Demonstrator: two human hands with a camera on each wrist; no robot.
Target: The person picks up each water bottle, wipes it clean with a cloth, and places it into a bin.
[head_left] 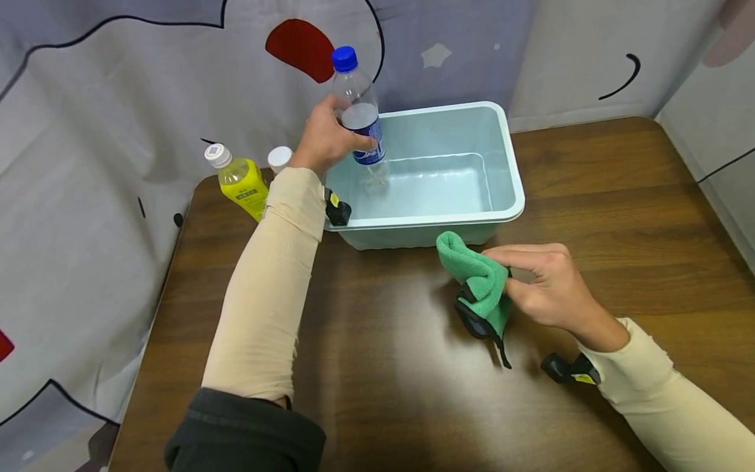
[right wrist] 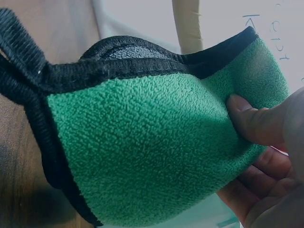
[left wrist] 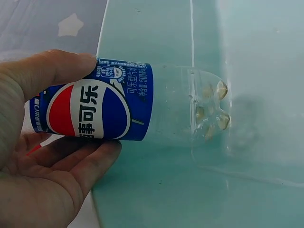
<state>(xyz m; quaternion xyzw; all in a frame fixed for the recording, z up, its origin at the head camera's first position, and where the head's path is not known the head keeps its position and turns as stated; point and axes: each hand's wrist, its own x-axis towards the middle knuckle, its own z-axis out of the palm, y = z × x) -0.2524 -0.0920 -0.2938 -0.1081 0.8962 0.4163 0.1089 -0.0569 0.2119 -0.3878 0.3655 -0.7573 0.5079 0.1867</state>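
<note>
My left hand (head_left: 330, 136) grips a clear plastic bottle (head_left: 361, 98) with a blue cap around its blue label. The bottle is upright over the left side of a pale green tub (head_left: 501, 164). In the left wrist view, thumb and fingers wrap the label (left wrist: 90, 102), and the bottle's clear base points into the tub. My right hand (head_left: 545, 285) pinches a green cloth (head_left: 483, 282) with black edging in front of the tub. The right wrist view shows the thumb pressed on the fuzzy green side (right wrist: 152, 147), a black loop (right wrist: 21, 52) hanging at its corner.
Left of the tub stand a yellow-labelled bottle (head_left: 244, 187) with a white cap and another white-capped bottle (head_left: 280, 157), mostly hidden behind the left forearm. A patterned curtain (head_left: 118, 98) hangs behind the brown wooden table (head_left: 366, 367).
</note>
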